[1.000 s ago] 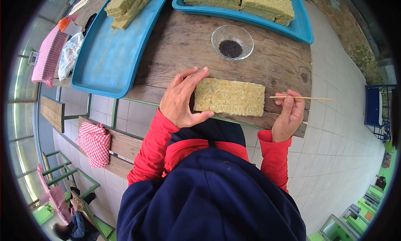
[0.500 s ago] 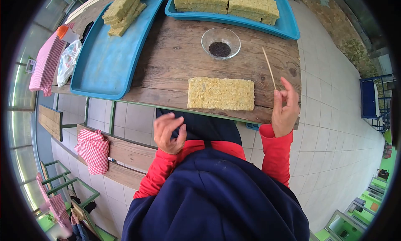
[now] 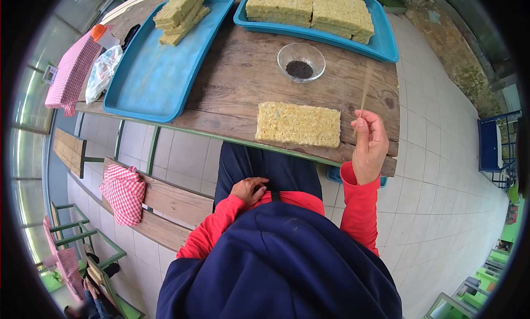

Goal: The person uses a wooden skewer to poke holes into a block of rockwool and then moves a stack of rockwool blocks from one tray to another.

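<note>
A thin wooden stick (image 3: 366, 87), blurred along its length, is pinched upright in my right hand (image 3: 369, 142) at the table's right edge. Just left of that hand, a yellowish block (image 3: 298, 124) lies flat near the front edge. Behind the block stands a glass bowl (image 3: 301, 62) with small dark grains (image 3: 299, 70) in it. My left hand (image 3: 249, 190) rests on my lap below the table, fingers loosely bent and apart, with nothing seen in it.
A blue tray (image 3: 149, 92) at the left holds a few stacked blocks (image 3: 181, 14). Another blue tray (image 3: 386, 40) at the back holds several blocks (image 3: 309, 9). A plastic bag (image 3: 103, 71) and checked cloth (image 3: 70, 76) are far left. Below stands a bench (image 3: 171, 200); a person sits at lower left.
My left hand has dropped from near the table edge to my lap. My right hand has closed more around the stick and turned slightly. The view has shifted a little.
</note>
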Demonstrator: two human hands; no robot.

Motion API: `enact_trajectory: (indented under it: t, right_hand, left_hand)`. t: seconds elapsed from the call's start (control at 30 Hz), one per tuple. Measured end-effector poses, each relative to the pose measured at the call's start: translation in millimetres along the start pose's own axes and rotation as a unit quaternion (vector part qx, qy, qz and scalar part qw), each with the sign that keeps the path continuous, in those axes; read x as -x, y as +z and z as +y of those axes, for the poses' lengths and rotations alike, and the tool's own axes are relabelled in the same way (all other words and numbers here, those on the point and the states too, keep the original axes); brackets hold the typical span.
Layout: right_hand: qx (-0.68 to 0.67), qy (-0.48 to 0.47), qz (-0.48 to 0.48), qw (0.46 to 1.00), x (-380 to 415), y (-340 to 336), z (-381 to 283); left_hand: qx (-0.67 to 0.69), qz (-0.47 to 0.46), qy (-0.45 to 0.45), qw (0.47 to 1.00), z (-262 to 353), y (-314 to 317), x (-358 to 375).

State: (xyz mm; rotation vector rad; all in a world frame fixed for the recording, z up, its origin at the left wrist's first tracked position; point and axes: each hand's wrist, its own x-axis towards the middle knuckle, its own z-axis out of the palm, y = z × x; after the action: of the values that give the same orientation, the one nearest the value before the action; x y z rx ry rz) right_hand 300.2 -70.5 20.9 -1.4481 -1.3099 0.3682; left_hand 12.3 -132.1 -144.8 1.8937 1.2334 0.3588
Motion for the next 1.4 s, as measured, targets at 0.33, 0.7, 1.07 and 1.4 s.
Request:
enact_trajectory:
  t: [0.33, 0.7, 1.07, 1.4]
  right_hand:
    - [-0.103, -0.048, -0.033, 0.993, -4, 33, -2]
    - [-0.027, -0.026, -0.018, 0.999, -10, 51, -4]
    - [-0.011, -0.045, -0.012, 0.999, -8, 52, -3]
    - [0.020, -0.060, -0.023, 0.998, -11, 51, -10]
  left_hand:
    - [-0.076, 0.029, -0.013, 0.997, 11, -9, 2]
    - [-0.309, 0.129, -0.092, 0.938, -32, -18, -35]
    - [-0.305, 0.137, -0.087, 0.939, -32, -23, -39]
    - [-0.308, 0.134, -0.091, 0.937, -30, -24, -40]
